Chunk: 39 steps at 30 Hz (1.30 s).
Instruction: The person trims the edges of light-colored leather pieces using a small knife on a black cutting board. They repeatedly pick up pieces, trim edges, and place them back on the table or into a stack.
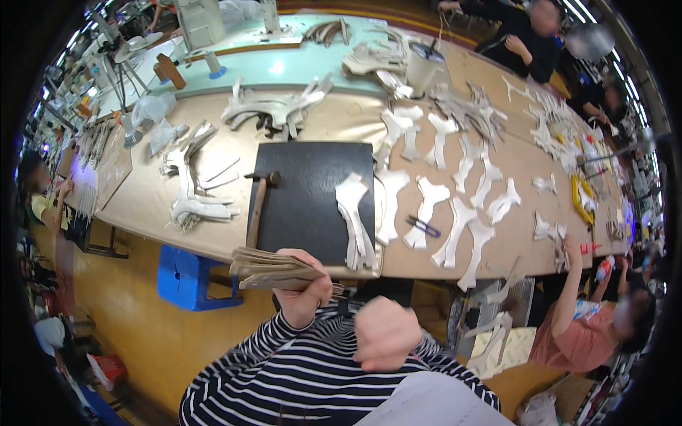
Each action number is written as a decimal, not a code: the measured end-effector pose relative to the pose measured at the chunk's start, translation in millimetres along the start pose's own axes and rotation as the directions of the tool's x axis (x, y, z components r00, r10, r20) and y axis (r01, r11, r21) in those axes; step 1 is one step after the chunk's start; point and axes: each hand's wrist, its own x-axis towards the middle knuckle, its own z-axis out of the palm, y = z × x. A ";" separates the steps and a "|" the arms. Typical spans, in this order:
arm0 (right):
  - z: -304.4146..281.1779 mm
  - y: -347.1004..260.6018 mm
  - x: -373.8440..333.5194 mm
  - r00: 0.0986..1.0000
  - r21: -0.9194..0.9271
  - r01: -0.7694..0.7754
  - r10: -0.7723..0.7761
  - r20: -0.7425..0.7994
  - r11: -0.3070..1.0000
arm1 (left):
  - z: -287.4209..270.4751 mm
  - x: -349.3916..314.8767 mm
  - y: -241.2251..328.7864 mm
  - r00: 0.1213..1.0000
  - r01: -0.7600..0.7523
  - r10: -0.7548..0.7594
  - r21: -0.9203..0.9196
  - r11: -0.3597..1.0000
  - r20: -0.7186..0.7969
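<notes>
My left hand [302, 287] grips a stack of thin, flat beige pieces [266, 271] just off the table's near edge. Against my striped top, my right hand [387, 334] is smeared by motion; its fingers look curled, but whether anything is in them does not show. Beyond the stack lies a black board [305, 220]. A hammer [259, 206] with a wooden handle rests along the board's left side, and a small pile of white cut pieces [352, 224] lies on its right side. Dark thread snips [424, 226] lie on a forked white piece to the right.
More forked white pieces [486, 177] spread over the table's right half. Bundles of pieces [195, 192] lie left of the board, with another pile [277, 106] behind it. A white bucket [423, 67] stands farther back. A blue stool [192, 278] is at the left, a co-worker [579, 334] at the right.
</notes>
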 end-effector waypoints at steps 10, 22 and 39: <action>15.0 -51.1 16.4 0.858 0.301 -0.165 -0.014 0.513 0.939 | 26.6 0.8 7.0 0.386 0.189 0.207 -0.297 0.936 0.899; -69.9 -6.7 16.1 0.858 -0.350 -0.513 0.476 -0.192 0.784 | 18.5 -0.9 18.2 0.304 0.307 0.455 -0.538 0.785 0.837; -229.5 217.4 -56.0 0.057 0.028 -0.964 0.307 -0.950 0.264 | -45.3 20.0 39.3 0.069 0.540 0.120 -0.139 0.830 0.990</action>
